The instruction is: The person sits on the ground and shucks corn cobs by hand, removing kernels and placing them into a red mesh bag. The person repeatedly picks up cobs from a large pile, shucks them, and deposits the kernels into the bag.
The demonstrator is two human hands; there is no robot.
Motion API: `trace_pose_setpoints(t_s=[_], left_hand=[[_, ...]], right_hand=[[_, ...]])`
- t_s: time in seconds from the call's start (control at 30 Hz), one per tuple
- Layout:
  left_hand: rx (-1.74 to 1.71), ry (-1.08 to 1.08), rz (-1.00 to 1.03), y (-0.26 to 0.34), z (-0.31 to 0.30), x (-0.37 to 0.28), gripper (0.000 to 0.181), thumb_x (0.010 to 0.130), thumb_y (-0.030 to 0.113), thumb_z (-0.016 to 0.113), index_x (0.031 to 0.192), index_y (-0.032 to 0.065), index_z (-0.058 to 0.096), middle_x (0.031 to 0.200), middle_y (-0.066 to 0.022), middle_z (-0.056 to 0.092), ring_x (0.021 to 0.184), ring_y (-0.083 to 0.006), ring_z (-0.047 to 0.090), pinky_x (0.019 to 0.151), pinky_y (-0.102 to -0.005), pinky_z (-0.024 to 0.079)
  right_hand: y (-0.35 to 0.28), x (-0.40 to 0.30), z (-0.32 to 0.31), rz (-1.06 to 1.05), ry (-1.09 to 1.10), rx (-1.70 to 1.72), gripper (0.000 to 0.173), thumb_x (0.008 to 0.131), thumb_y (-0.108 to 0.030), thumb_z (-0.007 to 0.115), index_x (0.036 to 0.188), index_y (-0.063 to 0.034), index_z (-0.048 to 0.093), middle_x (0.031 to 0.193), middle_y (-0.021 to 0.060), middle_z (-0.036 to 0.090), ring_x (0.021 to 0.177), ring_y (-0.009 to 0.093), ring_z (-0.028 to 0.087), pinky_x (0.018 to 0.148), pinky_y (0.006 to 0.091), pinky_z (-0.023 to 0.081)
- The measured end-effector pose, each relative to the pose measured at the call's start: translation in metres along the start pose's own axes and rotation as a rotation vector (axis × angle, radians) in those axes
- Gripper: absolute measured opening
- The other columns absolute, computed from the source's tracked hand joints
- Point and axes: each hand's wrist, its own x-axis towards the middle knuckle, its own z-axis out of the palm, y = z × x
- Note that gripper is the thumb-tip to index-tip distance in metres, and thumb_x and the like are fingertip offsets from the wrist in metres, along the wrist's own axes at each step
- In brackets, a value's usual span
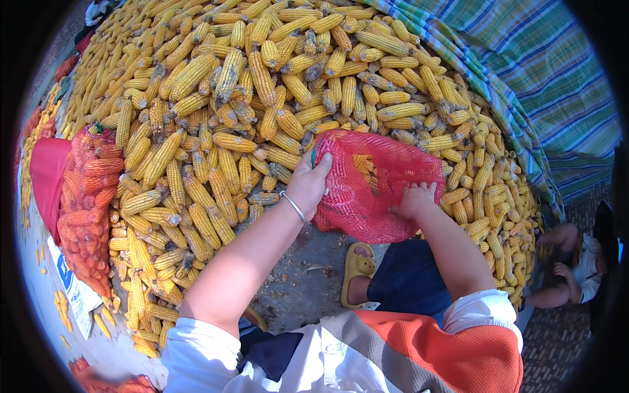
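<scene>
A red mesh sack (361,196) is stretched between my hands, in front of a big heap of corn cobs (236,142). My left hand (307,184) grips the sack by its left edge, thumb on top, with a green cord showing beside it. A bangle circles that wrist. My right hand (417,200) rests against the sack's right part with the fingers spread; whether it pinches the mesh cannot be made out. Yellow cobs show through the netting, but I cannot tell whether they lie inside or behind it.
A filled red mesh sack of cobs (91,196) stands at the left beside a red cloth (49,184). A striped tarpaulin (521,78) borders the heap at the upper right. Another person (572,267) sits at the far right. My yellow sandal (360,275) is on the concrete floor (300,285).
</scene>
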Motion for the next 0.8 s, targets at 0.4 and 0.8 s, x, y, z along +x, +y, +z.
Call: trace_pose_setpoints(t_s=[0.4,0.8], left_hand=[[1.379,1.187,0.054,0.012,-0.260,-0.060,0.079,0.077,0.044,0.068,0.134,0.0006,0.035,0.130,-0.0194,0.043,0.123,-0.0332,0.038,0.102,-0.0383,0.031],[-0.142,0.995,-0.061,0.066,-0.358,-0.137,0.065,0.078,0.025,0.066,0.128,-0.0028,0.037,0.123,-0.0208,0.050,0.105,-0.0326,0.054,0.087,-0.0478,0.046]], right_hand=[[-0.182,-0.142,-0.033,-0.988,0.705,0.932,0.020,0.078,-0.007,0.065,0.098,-0.0024,0.060,0.093,0.0148,0.062,0.089,0.031,0.059,0.082,0.0379,0.046],[-0.341,-0.108,-0.003,-0.910,-0.341,1.301,0.035,0.087,-0.019,0.063,0.111,0.0052,0.056,0.098,0.0120,0.063,0.089,0.014,0.059,0.079,0.0271,0.048]])
